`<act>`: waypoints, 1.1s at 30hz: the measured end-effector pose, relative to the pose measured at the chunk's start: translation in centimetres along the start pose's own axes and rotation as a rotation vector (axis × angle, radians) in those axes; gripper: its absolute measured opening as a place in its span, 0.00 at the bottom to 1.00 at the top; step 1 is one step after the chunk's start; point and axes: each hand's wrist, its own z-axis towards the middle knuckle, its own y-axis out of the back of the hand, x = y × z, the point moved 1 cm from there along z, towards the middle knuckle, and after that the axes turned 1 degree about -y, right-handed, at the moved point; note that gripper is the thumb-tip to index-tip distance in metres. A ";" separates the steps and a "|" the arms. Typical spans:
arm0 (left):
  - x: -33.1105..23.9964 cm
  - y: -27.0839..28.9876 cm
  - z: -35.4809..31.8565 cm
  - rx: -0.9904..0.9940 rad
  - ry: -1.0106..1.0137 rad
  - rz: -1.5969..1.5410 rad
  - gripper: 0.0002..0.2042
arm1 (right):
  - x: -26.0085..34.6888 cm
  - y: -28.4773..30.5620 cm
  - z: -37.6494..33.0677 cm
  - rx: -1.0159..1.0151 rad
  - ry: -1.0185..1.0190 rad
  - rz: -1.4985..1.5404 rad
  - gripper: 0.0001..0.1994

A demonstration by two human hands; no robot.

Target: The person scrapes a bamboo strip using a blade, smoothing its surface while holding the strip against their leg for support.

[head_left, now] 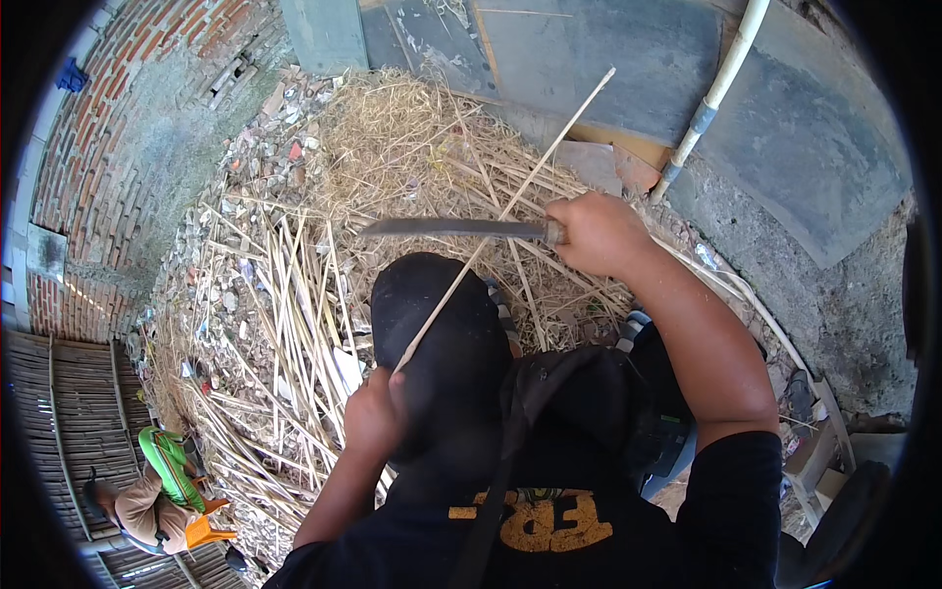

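Note:
My right hand (595, 234) is closed around the handle of a long dark knife (451, 229) whose blade points left, level across the picture. My left hand (374, 410) grips the lower end of a thin pale bamboo strip (510, 206) that slants up to the right, passing under or against the blade near its middle. The strip lies over my black-clad knee (442, 344). Both hands are above a heap of split bamboo sticks and dry shavings (294, 294).
A brick wall (118, 128) curves on the left. Grey concrete slabs (608, 49) and a white pipe (721, 88) stand behind the heap. Another person in green and orange (162, 491) crouches at lower left beside woven bamboo panels (69, 412).

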 end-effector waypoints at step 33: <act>0.1 0.8 0.6 0.042 0.006 0.080 0.12 | -2.1 0.2 0.2 -0.017 -0.038 0.010 0.13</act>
